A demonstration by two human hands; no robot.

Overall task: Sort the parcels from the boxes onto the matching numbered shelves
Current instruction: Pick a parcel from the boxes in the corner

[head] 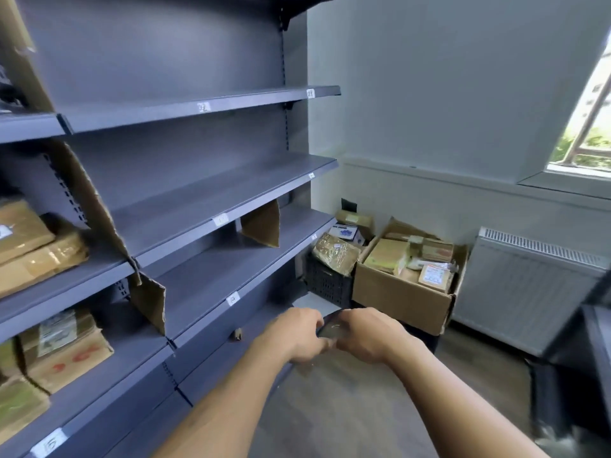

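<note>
Both my hands hold a small dark flat parcel [331, 327] in front of me at waist height. My left hand [296, 333] grips its left side and my right hand [365, 333] grips its right side; most of the parcel is hidden by my fingers. A grey shelving unit [211, 223] with small white number labels [233, 298] on the shelf edges fills the left. An open cardboard box [405, 297] full of brown parcels stands on the floor ahead, by the wall. Next to it, a black crate [327, 284] holds more parcels.
Brown parcels [39, 249] lie on the left-hand shelves, with cardboard dividers [261, 226] between bays. A white radiator [529, 292] stands under the window on the right. A dark piece of furniture [588, 358] juts in at the right edge. The floor is wood-coloured.
</note>
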